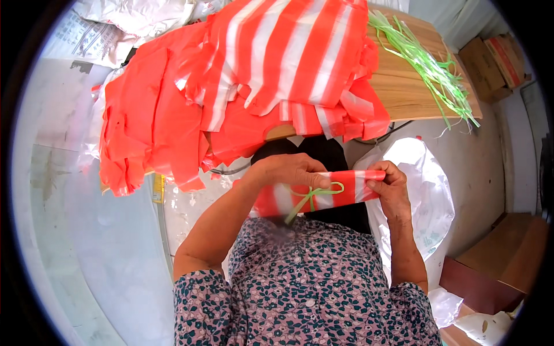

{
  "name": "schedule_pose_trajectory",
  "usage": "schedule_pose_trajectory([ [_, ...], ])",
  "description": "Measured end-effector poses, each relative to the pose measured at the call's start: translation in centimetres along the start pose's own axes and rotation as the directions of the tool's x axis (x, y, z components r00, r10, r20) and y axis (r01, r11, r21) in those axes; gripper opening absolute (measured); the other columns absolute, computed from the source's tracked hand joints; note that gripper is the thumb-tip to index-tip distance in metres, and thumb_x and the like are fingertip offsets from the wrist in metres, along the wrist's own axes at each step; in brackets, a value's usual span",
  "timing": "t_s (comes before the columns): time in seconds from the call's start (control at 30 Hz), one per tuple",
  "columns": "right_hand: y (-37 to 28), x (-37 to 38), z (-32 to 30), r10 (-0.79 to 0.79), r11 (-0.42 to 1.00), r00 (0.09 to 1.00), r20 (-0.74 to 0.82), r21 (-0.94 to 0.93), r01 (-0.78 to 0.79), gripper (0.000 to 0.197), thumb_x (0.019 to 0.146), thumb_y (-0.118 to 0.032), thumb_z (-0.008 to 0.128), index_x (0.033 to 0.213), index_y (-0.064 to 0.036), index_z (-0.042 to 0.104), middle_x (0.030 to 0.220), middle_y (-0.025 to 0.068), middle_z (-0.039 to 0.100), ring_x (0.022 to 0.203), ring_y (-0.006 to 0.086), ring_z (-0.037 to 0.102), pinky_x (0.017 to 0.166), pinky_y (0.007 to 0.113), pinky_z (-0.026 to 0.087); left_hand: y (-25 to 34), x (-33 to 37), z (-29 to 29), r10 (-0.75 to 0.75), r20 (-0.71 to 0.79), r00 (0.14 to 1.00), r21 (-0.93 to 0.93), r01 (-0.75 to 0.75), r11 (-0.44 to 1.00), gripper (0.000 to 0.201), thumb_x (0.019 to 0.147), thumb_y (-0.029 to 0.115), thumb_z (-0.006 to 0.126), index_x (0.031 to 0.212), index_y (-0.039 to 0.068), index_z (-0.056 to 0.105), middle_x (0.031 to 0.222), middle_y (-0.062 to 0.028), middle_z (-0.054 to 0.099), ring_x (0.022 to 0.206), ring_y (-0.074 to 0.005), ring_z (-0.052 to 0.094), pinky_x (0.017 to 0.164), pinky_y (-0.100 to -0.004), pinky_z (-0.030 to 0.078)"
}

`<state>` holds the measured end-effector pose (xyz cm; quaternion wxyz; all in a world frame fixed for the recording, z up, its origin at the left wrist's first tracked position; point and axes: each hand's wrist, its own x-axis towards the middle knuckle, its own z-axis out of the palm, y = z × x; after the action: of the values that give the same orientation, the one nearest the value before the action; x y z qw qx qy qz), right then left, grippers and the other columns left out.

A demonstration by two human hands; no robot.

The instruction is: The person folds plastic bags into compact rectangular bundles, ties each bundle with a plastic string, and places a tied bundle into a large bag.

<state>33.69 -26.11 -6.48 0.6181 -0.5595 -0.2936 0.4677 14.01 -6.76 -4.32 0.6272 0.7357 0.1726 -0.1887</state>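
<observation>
A folded bundle of red-and-white striped plastic bags point(343, 199) is held level over my lap. A light green plastic string point(311, 196) is looped in a bow round its middle. My left hand point(291, 172) lies along the bundle's top edge beside the bow, thumb on the front; its other fingers are hidden behind. At the bundle's right end, my right hand point(392, 183) pinches the corner between thumb and fingers. Beyond my hands, a large heap of striped bags point(283, 52) and plain-looking red bags point(156, 115) covers most of the table and hangs over its near edge.
Loose green strings point(424, 66) lie on the bare right part of the wooden table point(398, 98). A large white plastic sack point(424, 184) stands right of my lap. Cardboard boxes point(490, 259) sit on the right. White sacks point(138, 17) are piled at the far left.
</observation>
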Motion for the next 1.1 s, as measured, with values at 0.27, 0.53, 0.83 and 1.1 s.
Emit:
schedule_pose_trajectory([
  [0.27,0.6,-0.3,0.2,0.018,0.999,0.997,-0.070,0.038,-0.015,0.022,0.073,0.008,0.065,0.091,-0.0047,0.061,0.084,-0.0022,0.060,0.078,0.0071,0.056,0.073,0.022,0.046,-1.8,-0.2,-0.1,0.033,0.029,0.999,0.220,-0.039,0.975,0.050,0.083,0.048,0.061,0.106,0.004,0.064,0.082,-0.0088,0.065,0.077,-0.0168,0.058,0.072,-0.0328,0.046],
  [0.53,0.8,-0.2,-0.1,0.002,0.996,0.999,-0.044,0.086,0.002,0.019,0.077,0.002,0.069,0.093,-0.0054,0.062,0.084,-0.0015,0.062,0.078,0.0086,0.057,0.075,0.022,0.047,-1.4,1.3,0.5,0.007,0.050,0.999,0.109,-0.013,0.994,0.065,0.072,0.063,0.067,0.104,0.007,0.065,0.079,-0.0060,0.065,0.076,-0.0174,0.061,0.067,-0.0326,0.046],
  [0.83,1.0,0.9,-0.4,0.196,0.977,0.963,-0.185,0.121,-0.175,0.021,0.079,0.004,0.064,0.098,-0.0014,0.062,0.088,0.0029,0.064,0.080,0.0105,0.059,0.076,0.024,0.049,0.0,-0.6,3.3,0.184,-0.457,0.870,0.301,-0.043,0.953,0.084,0.063,0.058,0.074,0.126,0.008,0.051,0.113,-0.0143,0.060,0.107,-0.0323,0.056,0.089,-0.0403,0.045],
  [1.1,1.7,1.1,-1.1,0.235,0.972,0.965,-0.114,0.048,-0.231,0.029,0.078,0.001,0.066,0.107,0.0010,0.060,0.092,0.0042,0.064,0.083,0.0108,0.059,0.077,0.023,0.049,-1.5,-1.9,8.2,0.500,-0.471,0.727,0.778,0.074,0.624,0.102,0.054,0.040,0.082,0.137,0.003,0.036,0.141,-0.0170,0.038,0.133,-0.0356,0.033,0.109,-0.0513,0.022],
])
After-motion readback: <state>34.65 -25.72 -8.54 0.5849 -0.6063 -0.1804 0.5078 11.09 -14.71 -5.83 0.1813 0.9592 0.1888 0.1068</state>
